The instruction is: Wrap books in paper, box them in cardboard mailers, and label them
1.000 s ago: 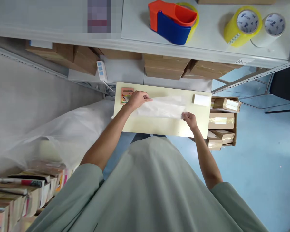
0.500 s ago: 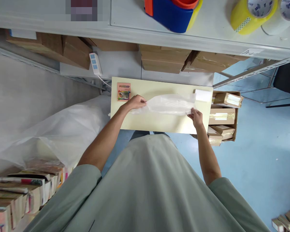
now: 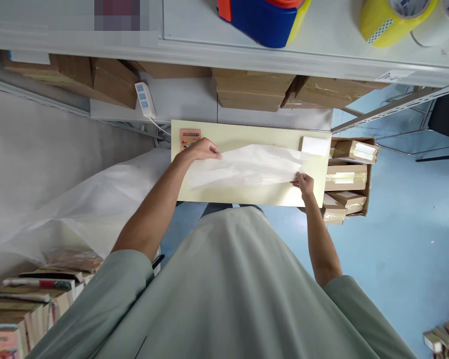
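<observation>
A thin, translucent white plastic bag (image 3: 254, 164) is stretched out flat over a pale yellow table (image 3: 224, 195). My left hand (image 3: 205, 149) pinches its upper edge near the left end. At the lower right corner, my right hand (image 3: 304, 183) has thumb and fingers closed on the bag. Just behind my left hand lies a small pink book (image 3: 189, 135), partly covered by that hand. A stack of white cards or paper (image 3: 315, 145) rests at the table's back right, beside the bag's right end.
Above the table runs a grey shelf (image 3: 194, 52) with a blue tape dispenser (image 3: 264, 22) and a yellow tape roll (image 3: 387, 27). A power strip (image 3: 145, 99) sits behind. Packed cartons (image 3: 346, 177) stand right; book stacks (image 3: 26, 304) and white sheeting (image 3: 108, 199) are left.
My left hand has shifted left and slightly back, now covering part of the pink book. The bag has spread wider and farther left. My right hand stays nearly in place.
</observation>
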Available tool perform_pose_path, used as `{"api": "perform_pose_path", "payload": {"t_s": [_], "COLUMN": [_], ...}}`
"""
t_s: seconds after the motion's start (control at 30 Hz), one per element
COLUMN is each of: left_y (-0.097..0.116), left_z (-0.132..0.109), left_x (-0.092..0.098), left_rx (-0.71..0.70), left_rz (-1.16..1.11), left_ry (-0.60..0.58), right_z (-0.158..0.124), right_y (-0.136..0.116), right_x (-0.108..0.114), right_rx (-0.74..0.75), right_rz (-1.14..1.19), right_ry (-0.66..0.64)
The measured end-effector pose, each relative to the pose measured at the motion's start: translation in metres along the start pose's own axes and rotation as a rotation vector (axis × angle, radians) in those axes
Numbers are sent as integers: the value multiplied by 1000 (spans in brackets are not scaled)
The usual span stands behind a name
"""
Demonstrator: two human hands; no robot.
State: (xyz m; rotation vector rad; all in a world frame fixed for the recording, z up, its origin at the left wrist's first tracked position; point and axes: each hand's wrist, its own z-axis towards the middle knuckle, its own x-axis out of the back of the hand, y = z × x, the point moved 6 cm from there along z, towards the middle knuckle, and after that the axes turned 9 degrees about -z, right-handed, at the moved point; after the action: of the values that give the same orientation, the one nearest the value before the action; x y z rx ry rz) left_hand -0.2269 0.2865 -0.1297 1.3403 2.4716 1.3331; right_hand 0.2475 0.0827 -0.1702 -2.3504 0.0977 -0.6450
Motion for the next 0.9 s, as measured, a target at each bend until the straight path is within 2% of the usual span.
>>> {"api": "perform_pose_path", "payload": {"t_s": [0.13, 0.27, 0.37, 0.43, 0.47, 0.5, 0.57, 0.67, 0.73, 0.8, 0.83, 0.9], "left_y": [-20, -29, -26, -18, -12, -7, 3, 12, 11, 3, -4, -20], "left_z": [9, 12, 5, -6, -13, -19, -27, -33, -34, -34, -35, -39], "left_x": [-4, -17, -26, -36, -44, -55, -88, -141, -164, -176, -178, -175], "left_rx": [17, 51, 44, 12, -19, -50, -100, -118, -87, -46, -25, 14], "left_rz": [50, 98, 186, 233, 248, 258, 266, 284, 290, 300, 305, 305], "left_ry": [129, 231, 330, 425, 457, 467, 363, 203, 190, 227, 249, 275], "right_z": [-5, -12, -20, -27, -30, -33, -37, -48, -57, -63, -64, -61], "right_y": [14, 23, 19, 7, 0, -7, -19, -34, -41, -47, -48, -47], "right_x": [3, 5, 15, 17, 12, 2, -32, -104, -157, -198, -211, -222], "right_rx": [50, 66, 109, 229, 307, 386, 521, 674, 761, 832, 855, 883], "right_rz": [-236, -418, -560, -669, -713, -746, -800, -907, -993, -1057, -1078, -1101], "right_ry": [42, 88, 258, 380, 391, 357, 200, -47, -195, -274, -292, -297]}}
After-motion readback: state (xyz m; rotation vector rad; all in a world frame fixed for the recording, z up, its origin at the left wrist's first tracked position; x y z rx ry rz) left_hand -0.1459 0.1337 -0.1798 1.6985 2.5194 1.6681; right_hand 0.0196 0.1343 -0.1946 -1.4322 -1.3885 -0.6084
